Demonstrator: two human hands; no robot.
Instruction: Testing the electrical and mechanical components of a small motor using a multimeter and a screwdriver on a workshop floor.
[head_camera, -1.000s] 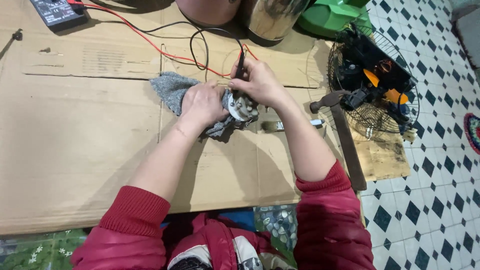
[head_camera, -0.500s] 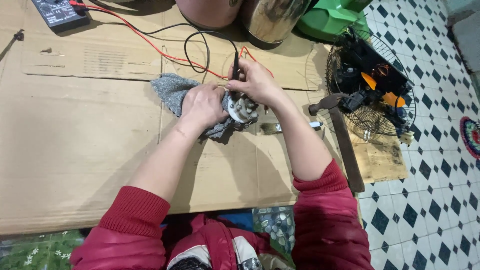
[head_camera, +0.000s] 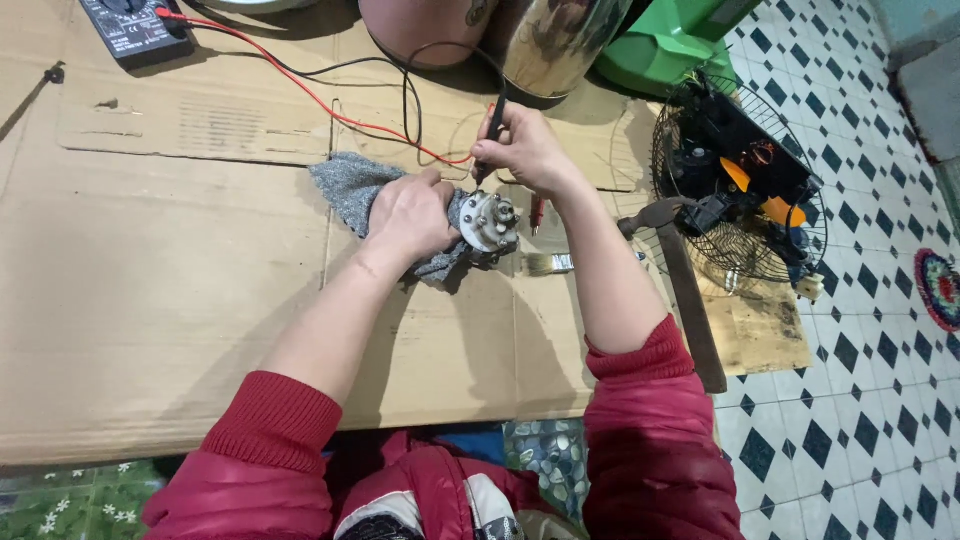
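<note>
- I am gripping the motor (head_camera: 487, 222) with my left hand (head_camera: 408, 215), fingers clenched around it through the grey rag (head_camera: 350, 185); it is sitting on the cardboard (head_camera: 150, 270) near the middle of the worktop.
- My right hand (head_camera: 530, 148) is pinching a black probe (head_camera: 490, 135) like a pen, fingers closed on it, tip pointing down at the motor's upper edge.
- Judging by this, I am midway through checking: the motor's end plate is lying bare, and the probe's wire is running back to the meter (head_camera: 130, 30) at the far left corner. Whether the tip is touching metal I cannot tell.
- A brush (head_camera: 545, 263) is lying just beside the motor, and a hammer (head_camera: 680, 290) farther right.
- To my right, the cardboard is ending near the fan cage (head_camera: 740, 190) and the tiled floor (head_camera: 870, 400); a metal pot (head_camera: 560, 45) is crowding the far side.
- Open room is lying to my left and towards me.
</note>
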